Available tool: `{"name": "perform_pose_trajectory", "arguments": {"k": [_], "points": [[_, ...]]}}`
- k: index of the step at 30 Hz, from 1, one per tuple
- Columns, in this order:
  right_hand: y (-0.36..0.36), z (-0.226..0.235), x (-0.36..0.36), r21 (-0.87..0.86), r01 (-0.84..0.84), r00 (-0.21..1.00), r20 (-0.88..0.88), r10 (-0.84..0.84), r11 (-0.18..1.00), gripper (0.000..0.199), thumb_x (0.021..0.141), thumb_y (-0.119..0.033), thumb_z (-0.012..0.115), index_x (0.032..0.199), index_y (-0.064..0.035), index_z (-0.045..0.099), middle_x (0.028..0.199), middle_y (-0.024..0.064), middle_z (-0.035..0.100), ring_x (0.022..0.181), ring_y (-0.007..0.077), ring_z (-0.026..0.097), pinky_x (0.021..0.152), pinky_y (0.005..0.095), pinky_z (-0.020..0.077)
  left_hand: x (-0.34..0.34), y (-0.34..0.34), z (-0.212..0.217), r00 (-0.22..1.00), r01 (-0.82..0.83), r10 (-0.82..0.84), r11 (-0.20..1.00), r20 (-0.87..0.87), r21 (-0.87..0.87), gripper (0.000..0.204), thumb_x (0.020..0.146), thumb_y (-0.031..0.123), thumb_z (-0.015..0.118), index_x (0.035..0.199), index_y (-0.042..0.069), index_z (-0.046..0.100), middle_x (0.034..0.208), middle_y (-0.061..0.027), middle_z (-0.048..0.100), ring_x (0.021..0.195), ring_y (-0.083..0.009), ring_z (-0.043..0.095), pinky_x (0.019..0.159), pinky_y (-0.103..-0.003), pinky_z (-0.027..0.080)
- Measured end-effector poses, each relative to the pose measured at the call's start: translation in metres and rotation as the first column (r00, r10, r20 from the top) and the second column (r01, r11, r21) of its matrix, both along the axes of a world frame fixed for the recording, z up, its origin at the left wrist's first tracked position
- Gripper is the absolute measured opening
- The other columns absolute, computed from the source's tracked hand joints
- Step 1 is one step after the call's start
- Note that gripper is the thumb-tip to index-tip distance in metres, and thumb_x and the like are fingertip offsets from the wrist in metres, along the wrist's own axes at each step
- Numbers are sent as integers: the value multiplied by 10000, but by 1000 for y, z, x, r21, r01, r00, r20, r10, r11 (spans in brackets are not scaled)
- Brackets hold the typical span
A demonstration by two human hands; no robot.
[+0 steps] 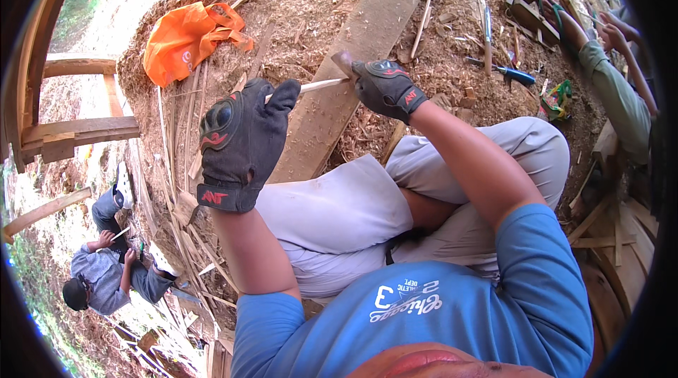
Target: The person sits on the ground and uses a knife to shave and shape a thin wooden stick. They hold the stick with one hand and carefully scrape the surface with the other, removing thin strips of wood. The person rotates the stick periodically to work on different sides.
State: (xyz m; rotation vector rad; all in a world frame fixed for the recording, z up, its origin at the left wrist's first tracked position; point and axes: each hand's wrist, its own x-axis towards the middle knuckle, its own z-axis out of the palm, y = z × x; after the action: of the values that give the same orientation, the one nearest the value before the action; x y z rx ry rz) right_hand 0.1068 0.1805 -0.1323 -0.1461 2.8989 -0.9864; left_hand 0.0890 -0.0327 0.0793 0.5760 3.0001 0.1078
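My left hand [240,139], in a black glove with red marks, grips one end of a thin pale wooden stick [319,85]. My right hand [385,87], also gloved in black, is closed around a tool with a wooden handle [344,62] at the stick's other end; its blade is hidden. Both hands are raised above my knees in grey trousers. A long flat wooden plank [353,60] lies on the ground just beyond them.
Wood shavings cover the ground. An orange plastic bag [187,36] lies at the upper left. Hand tools, one with a blue handle [512,73], lie at the upper right. One person sits at the right [614,88], another crouches at the lower left [106,272].
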Motion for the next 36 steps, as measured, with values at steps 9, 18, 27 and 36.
{"name": "perform_pose_trajectory", "arguments": {"k": [9,18,27,36], "points": [[-17,37,5,-8,81,981,-178,-82,997,275,956,-101,544,1200,-138,666,804,173,688,725,384,695,633,509,529,-12,-10,-21,979,52,-45,998,-199,31,575,1108,429,415,773,48,684,755,-197,685,725,-427,671,660,-523,518],[13,36,-10,-33,237,951,-195,-239,971,307,947,-120,546,1235,-104,650,793,220,680,741,426,684,681,539,530,2,-4,-3,973,26,-19,999,-231,28,538,1088,441,473,770,65,690,718,-179,670,656,-394,664,641,-490,518],[12,32,-13,-17,198,965,-173,-198,980,280,950,-118,525,1202,-80,642,821,230,703,770,442,694,704,547,539,4,-2,-5,969,-25,22,1000,-247,-8,509,1057,467,548,766,78,699,738,-193,672,658,-390,662,625,-476,508],[14,27,-16,-11,195,970,-143,-194,981,283,953,-116,523,1211,-89,635,844,221,710,789,431,700,709,544,543,7,2,-2,989,-108,107,994,-102,-4,533,1070,476,495,831,37,681,768,-200,684,725,-414,680,680,-508,523]]}}
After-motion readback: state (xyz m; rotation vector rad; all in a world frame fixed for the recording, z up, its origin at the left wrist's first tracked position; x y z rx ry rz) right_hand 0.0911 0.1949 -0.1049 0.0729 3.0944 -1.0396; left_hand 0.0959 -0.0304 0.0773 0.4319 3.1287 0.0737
